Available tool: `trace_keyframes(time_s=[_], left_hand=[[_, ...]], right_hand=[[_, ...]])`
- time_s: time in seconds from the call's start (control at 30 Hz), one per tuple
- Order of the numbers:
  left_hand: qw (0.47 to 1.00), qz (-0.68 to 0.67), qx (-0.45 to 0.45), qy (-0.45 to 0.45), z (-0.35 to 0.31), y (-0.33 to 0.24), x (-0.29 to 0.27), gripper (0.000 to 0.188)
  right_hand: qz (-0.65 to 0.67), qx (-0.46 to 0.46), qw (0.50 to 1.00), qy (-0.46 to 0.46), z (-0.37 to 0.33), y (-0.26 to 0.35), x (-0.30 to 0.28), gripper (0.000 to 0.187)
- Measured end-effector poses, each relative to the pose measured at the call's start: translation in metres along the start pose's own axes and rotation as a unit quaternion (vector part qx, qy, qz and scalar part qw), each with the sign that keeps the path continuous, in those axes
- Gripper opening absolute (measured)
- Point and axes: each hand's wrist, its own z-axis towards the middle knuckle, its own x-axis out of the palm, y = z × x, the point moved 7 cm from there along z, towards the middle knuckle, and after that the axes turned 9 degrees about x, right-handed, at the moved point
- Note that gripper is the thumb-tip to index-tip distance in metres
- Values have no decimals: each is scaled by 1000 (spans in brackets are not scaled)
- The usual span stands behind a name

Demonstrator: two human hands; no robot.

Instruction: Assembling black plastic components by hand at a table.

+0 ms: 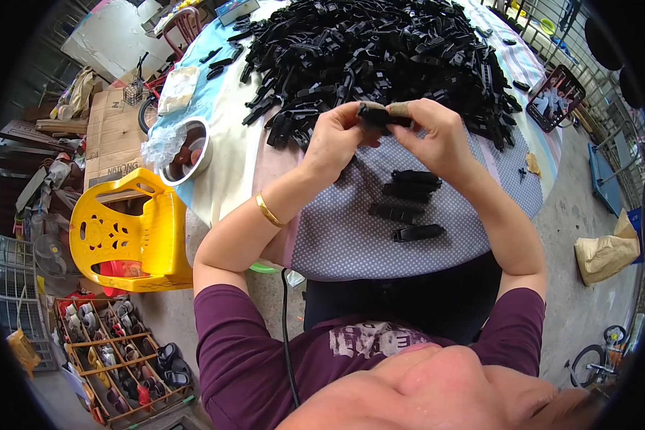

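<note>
Over the near edge of a big heap of black plastic parts, my two hands meet. Between them is a small black plastic part, whose exact kind I cannot make out. My left hand grips its left end with closed fingers. The right end is pinched by my right hand, with a tan wrap around one finger. Below the hands, several long, narrow black parts lie in a loose column on the dotted tablecloth. A gold bangle circles my left wrist.
A white bowl with reddish-brown round things and a clear plastic bag stands at the table's left edge. A phone-like screen is at the right edge. A yellow plastic chair and a shoe rack stand left; a brown paper sack sits right.
</note>
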Motion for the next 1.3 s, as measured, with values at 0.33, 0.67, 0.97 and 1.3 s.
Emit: trace_keyframes(time_s=[0.33,0.67,0.97,1.3], left_hand=[[986,152,61,21,-4,-25,7,40],[921,305,241,15,-10,-53,15,38],[966,226,50,118,-12,-21,26,36],[732,601,311,76,-7,-32,39,26]], right_hand=[[-104,-175,979,-32,-7,20,3,28],[67,68,989,113,6,-12,7,35],[147,78,984,65,27,-36,-23,33],[-401,-85,892,-192,42,-50,-34,27]])
